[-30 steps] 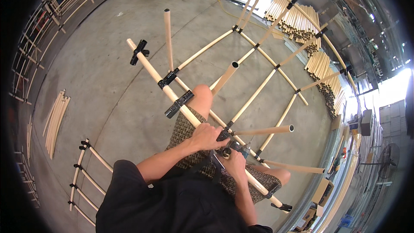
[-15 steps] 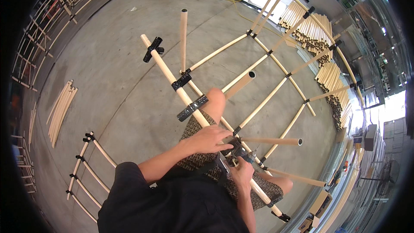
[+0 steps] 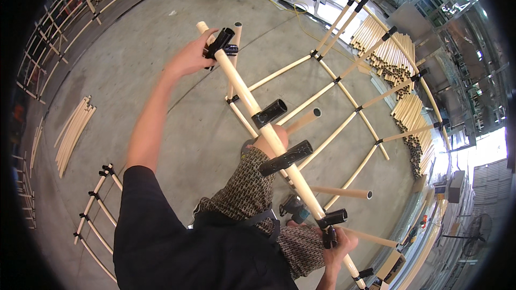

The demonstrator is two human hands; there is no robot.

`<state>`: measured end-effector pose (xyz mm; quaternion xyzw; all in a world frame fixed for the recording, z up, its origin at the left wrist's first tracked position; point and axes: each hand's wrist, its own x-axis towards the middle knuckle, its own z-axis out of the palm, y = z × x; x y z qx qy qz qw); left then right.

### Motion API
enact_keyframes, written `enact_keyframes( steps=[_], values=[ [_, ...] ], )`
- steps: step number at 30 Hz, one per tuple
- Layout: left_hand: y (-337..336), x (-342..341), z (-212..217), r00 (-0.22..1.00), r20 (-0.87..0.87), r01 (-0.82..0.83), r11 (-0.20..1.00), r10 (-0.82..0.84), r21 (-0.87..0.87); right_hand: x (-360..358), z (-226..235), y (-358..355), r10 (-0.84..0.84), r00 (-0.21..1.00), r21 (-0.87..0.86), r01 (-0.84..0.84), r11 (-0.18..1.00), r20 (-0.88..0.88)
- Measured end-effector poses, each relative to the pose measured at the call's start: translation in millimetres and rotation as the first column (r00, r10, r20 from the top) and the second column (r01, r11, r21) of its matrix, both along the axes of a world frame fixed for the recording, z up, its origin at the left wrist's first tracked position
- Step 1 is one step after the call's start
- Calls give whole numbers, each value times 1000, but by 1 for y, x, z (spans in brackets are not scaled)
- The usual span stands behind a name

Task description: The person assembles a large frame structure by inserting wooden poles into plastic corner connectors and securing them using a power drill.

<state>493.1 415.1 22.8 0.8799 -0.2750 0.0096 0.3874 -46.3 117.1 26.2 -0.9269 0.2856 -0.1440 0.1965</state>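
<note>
A long cream pipe (image 3: 242,89) lies slantwise across my lap, from far left to near right, with several black pipe joints along it. My left hand (image 3: 189,58) reaches out and grips the black joint (image 3: 220,42) close to the far end. Near the other end, my right hand (image 3: 339,247) is closed around a black joint (image 3: 329,236). Between the hands, two more black joints, one at mid-pipe (image 3: 270,113) and a longer one (image 3: 286,158), stick out sideways. What looks like a teal and dark power drill (image 3: 299,212) sits below the pipe by my legs, partly hidden.
A frame of cream pipes (image 3: 303,96) with upright posts stands on the concrete floor ahead and right. Loose pipes (image 3: 75,134) lie at left, near a smaller pipe frame (image 3: 94,204). Stacked pipes (image 3: 384,48), a cardboard box (image 3: 391,266) and a fan (image 3: 475,234) are at right.
My right hand has let go of the drill and taken the near joint. My left hand has moved from mid-pipe to the far joint. The pipe has turned, its joints now pointing right.
</note>
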Motion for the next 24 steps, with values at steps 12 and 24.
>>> enact_keyframes(
  steps=[12, 24],
  values=[
    [-72, 27, -19, 953, 55, -214, 792, 298, -572, 17, 9, -31, -54, 991, -182, 75, 980, 122],
    [-74, 101, -28, 988, -6, -109, 656, 157, -747, 17, 33, -56, -80, 984, -431, 141, 891, 157]
  ],
)
